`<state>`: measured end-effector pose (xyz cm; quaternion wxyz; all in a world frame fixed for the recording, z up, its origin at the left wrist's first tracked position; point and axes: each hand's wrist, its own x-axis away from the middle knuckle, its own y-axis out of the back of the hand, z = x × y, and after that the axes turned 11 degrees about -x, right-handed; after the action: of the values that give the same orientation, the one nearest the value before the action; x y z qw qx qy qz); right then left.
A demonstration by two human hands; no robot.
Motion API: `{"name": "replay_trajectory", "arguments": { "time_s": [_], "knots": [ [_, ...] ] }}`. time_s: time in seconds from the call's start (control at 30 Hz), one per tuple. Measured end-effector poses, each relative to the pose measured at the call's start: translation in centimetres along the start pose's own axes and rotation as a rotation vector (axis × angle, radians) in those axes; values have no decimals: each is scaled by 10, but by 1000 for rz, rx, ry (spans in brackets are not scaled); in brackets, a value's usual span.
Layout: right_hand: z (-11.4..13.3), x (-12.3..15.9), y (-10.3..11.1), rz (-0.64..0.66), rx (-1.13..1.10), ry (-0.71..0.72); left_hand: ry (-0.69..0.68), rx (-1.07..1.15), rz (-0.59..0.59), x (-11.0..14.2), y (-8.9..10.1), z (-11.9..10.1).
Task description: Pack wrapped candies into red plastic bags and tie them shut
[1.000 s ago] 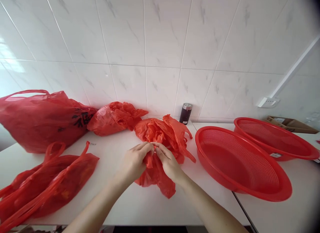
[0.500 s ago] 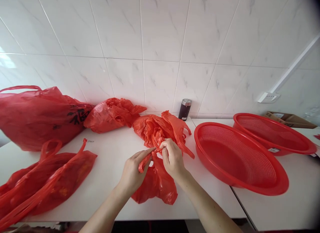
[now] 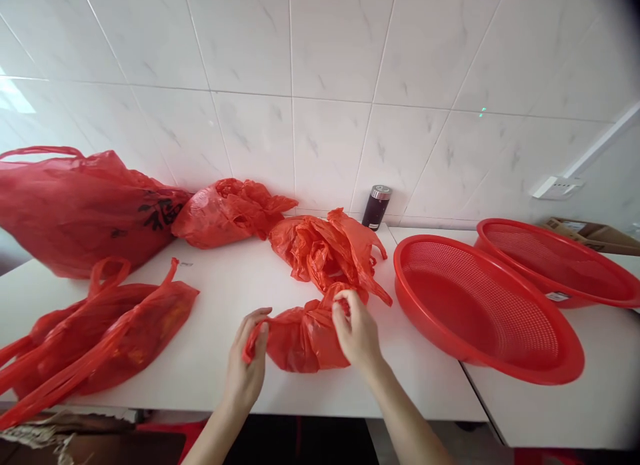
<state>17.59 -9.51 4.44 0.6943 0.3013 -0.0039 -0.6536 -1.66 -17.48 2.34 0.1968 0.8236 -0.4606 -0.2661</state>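
Note:
A filled red plastic bag (image 3: 306, 338) lies on the white table between my hands. My left hand (image 3: 246, 358) is closed around a crumpled end of it on the left side. On the other side, my right hand (image 3: 357, 328) pinches a gathered end at the upper right. The thin plastic is drawn out sideways between the two. What fills the bag is hidden. Just behind it rests a crumpled heap of red plastic bags (image 3: 320, 248), close to my right fingers.
Left stand a large red bag with black characters (image 3: 85, 212) and a red bag with yellowish contents (image 3: 145, 338). Another red bag (image 3: 220, 218) lies at the wall. A dark flask (image 3: 376, 208) stands behind. Two red baskets, a near one (image 3: 450, 298) and a far one (image 3: 555, 258), sit right.
My hands have moved apart, pulling the bag's ends out to the left and right. The bag has been drawn into a wider, lower bundle. The view has shifted slightly.

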Motion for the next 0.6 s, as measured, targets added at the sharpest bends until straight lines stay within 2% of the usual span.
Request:
{"name": "replay_trajectory", "arguments": {
  "time_s": [0.07, 0.13, 0.37, 0.6],
  "knots": [
    [-2, 9, -16, 19, 49, 70, 2, -73, 61, -9, -15, -4],
    [-12, 12, -24, 10, 87, 114, 6, -152, 140, -18, -25, -6],
    [-43, -12, -11, -13, 138, 146, 1, -354, 242, -43, -33, -4],
    [-69, -41, -28, -1, 308, 111, 7, -604, 339, -86, -49, -4]
  ]
}}
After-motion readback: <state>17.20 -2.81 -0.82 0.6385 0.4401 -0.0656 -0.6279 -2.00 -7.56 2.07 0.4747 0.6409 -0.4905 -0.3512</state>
